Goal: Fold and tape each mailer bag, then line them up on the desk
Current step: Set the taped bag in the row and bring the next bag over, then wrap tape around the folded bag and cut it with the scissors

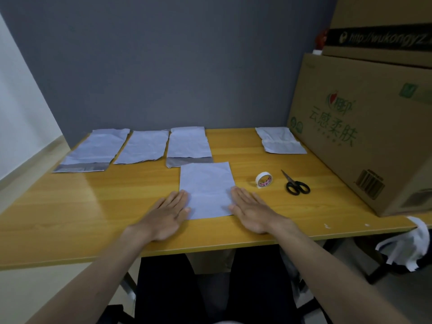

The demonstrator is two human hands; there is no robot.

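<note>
Head view, mailer bag (207, 190) flat on desk (93, 206), between open left hand (168, 212) and right hand (251, 210)

We press both palms flat on the near bag (207, 190): our left hand (167, 215) on its left edge, our right hand (251, 212) on its right edge. Just beside it on the desk (93, 206) stand a tape roll (264, 180) and scissors (296, 184). Three bags (142, 146) lie in a row at the back, a fourth bag (279, 140) near the cardboard box (364, 134).
</note>
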